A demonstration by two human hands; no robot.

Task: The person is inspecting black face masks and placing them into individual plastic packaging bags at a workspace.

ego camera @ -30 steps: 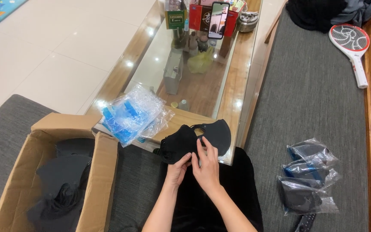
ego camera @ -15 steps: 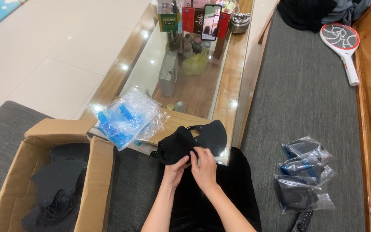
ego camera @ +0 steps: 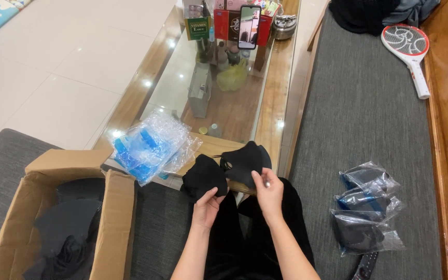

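Two black fabric face masks are held in front of me over the near edge of a glass-topped table (ego camera: 278, 88). My left hand (ego camera: 207, 206) grips the left mask (ego camera: 203, 175) from below. My right hand (ego camera: 268, 192) pinches the lower edge of the right mask (ego camera: 245, 161). The two masks lie side by side, slightly apart. My black-clothed lap is under both hands.
A pile of clear and blue plastic bags (ego camera: 149, 145) lies on the table corner. An open cardboard box (ego camera: 53, 223) with black masks sits at left. Bagged masks (ego camera: 364, 207) rest on the grey cushion at right. A phone (ego camera: 249, 26), bottles and an electric swatter (ego camera: 408, 49) lie farther off.
The black fabric held as one bundle has come apart into two masks, one in each hand. My hands have moved slightly apart.
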